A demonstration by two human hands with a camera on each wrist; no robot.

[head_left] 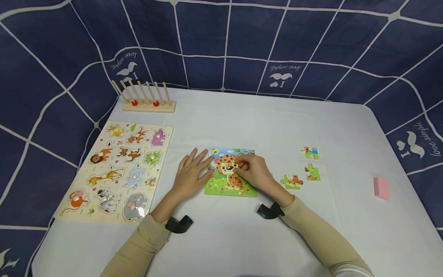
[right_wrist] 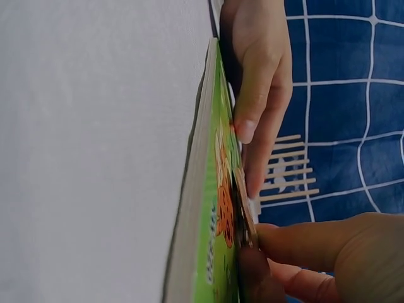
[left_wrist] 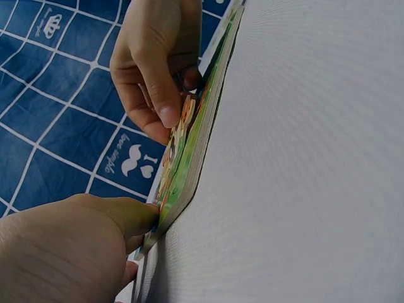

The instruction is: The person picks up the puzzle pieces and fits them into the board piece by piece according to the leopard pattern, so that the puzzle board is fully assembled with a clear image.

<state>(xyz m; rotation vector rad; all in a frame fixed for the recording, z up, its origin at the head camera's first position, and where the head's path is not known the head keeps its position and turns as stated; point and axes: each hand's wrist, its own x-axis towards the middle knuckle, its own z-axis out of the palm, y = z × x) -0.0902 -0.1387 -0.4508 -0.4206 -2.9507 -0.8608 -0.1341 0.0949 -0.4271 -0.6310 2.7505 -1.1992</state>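
My right hand pinches a puzzle piece above the board.
The piece looks light, thin and stiff, best held by its edges; it tilts over the board's middle, long axis unclear. The board lies on the counter, longer left to right, its leopard head-far; my left hand rests spread at its left edge, gripping nothing.

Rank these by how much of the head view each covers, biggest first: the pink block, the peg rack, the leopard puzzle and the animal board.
1. Animal board, clearly largest
2. Leopard puzzle
3. Peg rack, wider but slimmer, with gaps between its pegs
4. Pink block, smallest
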